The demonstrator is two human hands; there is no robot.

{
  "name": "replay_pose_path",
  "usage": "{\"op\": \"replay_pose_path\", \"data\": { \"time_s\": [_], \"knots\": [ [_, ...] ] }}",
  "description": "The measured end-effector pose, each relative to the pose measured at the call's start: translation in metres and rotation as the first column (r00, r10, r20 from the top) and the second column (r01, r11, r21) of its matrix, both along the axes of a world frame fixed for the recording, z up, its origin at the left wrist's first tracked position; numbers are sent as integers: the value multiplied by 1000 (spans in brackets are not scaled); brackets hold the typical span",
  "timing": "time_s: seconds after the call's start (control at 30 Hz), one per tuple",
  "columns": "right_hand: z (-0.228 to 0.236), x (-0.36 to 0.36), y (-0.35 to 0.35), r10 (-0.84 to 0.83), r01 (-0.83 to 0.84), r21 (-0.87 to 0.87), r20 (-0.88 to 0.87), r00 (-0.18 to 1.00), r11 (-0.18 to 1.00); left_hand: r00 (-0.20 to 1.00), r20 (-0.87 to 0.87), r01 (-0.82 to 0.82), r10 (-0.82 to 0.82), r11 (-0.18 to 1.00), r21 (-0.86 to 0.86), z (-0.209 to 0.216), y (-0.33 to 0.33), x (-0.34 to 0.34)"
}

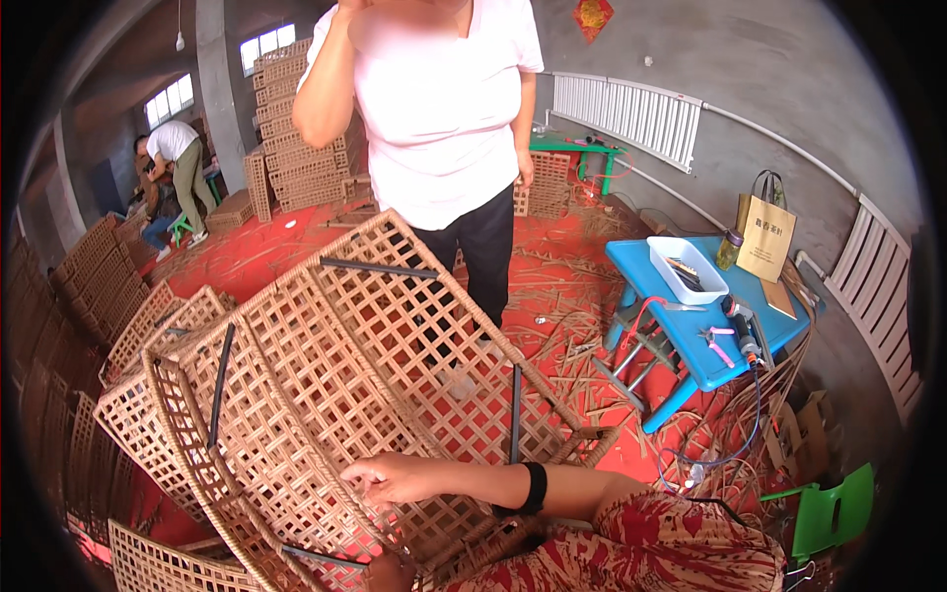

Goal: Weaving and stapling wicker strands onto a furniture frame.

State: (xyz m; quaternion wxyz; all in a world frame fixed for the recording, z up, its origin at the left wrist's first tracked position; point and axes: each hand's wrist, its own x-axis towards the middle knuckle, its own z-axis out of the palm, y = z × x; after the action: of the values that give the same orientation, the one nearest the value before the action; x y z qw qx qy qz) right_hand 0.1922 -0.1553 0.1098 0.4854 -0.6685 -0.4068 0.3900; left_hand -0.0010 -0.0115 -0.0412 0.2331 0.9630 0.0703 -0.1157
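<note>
A large tan woven lattice basket frame (pixel 326 365) lies tilted in front of me, with several dark strips (pixel 380 267) fixed along its edges and ribs. My right hand (pixel 395 480) reaches leftward over the lattice, its fingers stretched out and holding nothing I can see. Whether the fingertips touch the weave I cannot tell. A black band (pixel 534 489) circles the right forearm. Lower down, my left hand (pixel 391 570) is dark and partly cut off by the picture's lower edge. It is beside the near rim, close to another dark strip (pixel 326 557), and its fingers are hidden.
A person in a white shirt (pixel 439 109) stands just beyond the basket. At right, a blue table (pixel 631 266) bears a white tub (pixel 681 259), pink-handled pliers (pixel 718 345) and a paper bag (pixel 765 237). Cane scraps litter the red floor; a green chair (pixel 834 513) stands nearby.
</note>
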Motion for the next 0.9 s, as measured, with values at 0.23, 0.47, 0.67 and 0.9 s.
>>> {"op": "replay_pose_path", "data": {
  "time_s": [0.23,0.47,0.67,0.9],
  "knots": [
    [-12,-11,16,191,-106,-245,355,915,964,995,99,-42,30,991,125,26,-15,10],
    [-39,-42,22,214,-184,-110,448,868,977,993,-67,-101,101,995,9,17,-13,-6],
    [-129,-40,32,186,-207,13,391,902,978,967,-132,-207,216,975,76,26,-28,-1],
    [-89,-12,33,165,-151,-64,364,917,986,993,-70,-96,94,995,-18,32,-11,13]
  ]
}}
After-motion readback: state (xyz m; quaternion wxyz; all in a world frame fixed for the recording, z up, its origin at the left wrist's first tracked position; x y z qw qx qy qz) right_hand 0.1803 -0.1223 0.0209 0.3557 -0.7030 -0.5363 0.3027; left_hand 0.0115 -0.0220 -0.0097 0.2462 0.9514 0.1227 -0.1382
